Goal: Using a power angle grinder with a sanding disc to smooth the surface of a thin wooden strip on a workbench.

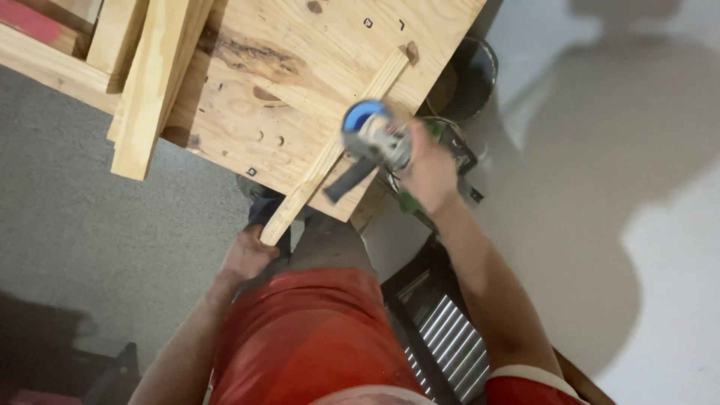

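Observation:
My right hand grips an angle grinder with a blue and silver head and a dark side handle; it hovers over a long thin wooden strip. The strip lies diagonally across a plywood board and overhangs its near edge. My left hand holds the strip's near end below the board's edge. My red shorts and a raised knee sit under the board.
Several pale wooden planks lie stacked on the board's left side. A dark bucket stands on the floor past the board. A ribbed metal object lies by my right leg. Grey floor spreads left, pale floor right.

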